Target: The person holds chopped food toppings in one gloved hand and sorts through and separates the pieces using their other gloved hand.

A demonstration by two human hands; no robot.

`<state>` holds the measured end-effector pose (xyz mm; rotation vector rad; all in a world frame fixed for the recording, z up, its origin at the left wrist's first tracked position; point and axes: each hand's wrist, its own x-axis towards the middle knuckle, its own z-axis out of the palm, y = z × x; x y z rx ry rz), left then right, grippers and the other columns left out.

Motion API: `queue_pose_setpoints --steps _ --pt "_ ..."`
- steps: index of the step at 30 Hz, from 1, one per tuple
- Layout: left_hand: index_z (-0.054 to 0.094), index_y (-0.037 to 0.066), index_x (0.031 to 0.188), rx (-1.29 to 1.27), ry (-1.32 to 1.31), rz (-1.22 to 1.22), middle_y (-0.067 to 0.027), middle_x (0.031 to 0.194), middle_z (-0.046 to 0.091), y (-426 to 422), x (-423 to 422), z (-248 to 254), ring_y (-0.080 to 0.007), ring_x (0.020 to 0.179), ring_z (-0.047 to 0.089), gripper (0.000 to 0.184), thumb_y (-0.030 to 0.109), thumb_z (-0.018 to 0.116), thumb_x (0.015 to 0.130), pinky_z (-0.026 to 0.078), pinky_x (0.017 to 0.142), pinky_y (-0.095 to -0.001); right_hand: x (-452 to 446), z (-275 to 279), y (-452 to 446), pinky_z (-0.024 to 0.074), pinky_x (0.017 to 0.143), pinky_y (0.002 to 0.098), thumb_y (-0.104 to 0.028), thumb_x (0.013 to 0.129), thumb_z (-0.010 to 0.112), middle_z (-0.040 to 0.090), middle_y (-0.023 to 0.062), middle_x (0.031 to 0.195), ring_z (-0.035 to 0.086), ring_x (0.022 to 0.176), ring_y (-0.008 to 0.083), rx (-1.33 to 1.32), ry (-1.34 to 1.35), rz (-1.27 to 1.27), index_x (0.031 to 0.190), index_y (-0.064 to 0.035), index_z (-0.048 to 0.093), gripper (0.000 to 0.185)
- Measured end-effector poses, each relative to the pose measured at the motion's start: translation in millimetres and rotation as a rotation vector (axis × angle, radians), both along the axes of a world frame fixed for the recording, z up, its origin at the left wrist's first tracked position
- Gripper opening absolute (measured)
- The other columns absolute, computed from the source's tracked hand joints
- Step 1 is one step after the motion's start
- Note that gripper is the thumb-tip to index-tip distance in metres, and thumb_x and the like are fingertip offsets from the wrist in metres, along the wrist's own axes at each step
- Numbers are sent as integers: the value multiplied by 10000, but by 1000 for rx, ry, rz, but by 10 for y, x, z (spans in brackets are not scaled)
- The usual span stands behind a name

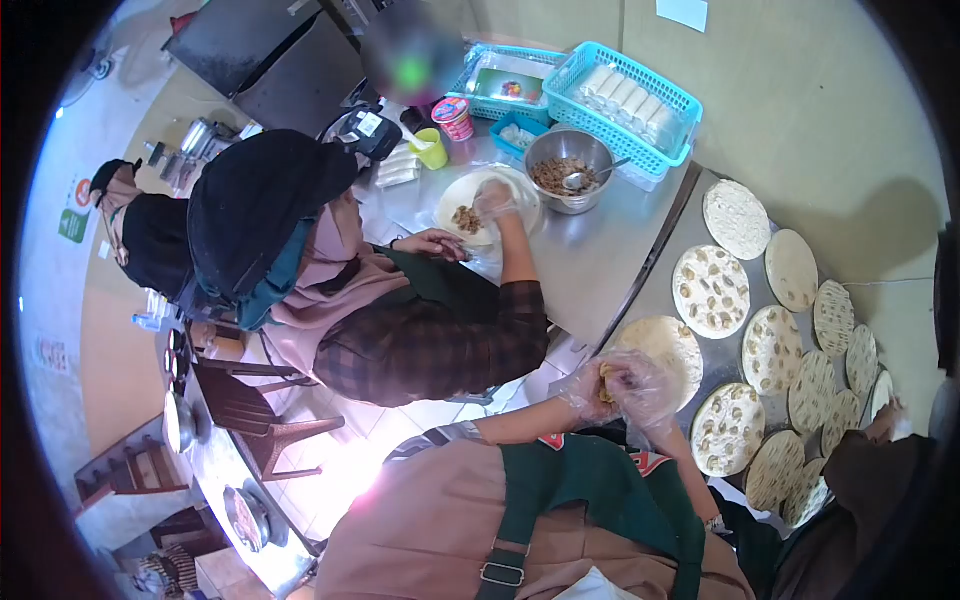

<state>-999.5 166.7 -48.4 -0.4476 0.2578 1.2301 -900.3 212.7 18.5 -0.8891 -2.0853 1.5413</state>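
Both my hands wear clear plastic gloves and are close together over a pale round flatbread (672, 345) at the edge of the metal counter. My left hand (582, 392) has its fingers closed on a yellowish piece of food (606, 382), whose exact kind I cannot make out. Against it, my right hand (645, 385) is curled, its fingers partly hidden by the shiny loose glove. Beside the hands lie several flatbreads topped with pale brownish slices, among them a near topped flatbread (728, 430) and another topped flatbread (711, 291).
At left, a co-worker's gloved hand (495, 203) works over a flatbread with brown filling (466, 219). A steel bowl (600, 200) of filling with a spoon stands beyond it, near a blue basket (690, 135) of wrapped rolls. Another person's hand (884, 422) is at right.
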Motion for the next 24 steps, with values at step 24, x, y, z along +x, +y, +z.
queue_pose_setpoints --steps 24 --pt "525 130 1010 89 -26 0 -82 963 552 -21 -39 159 -227 882 541 264 280 371 857 460 732 -370 211 175 84 427 773 245 -42 792 504 554 77 957 524 862 130 -665 253 -149 985 7 548 203"
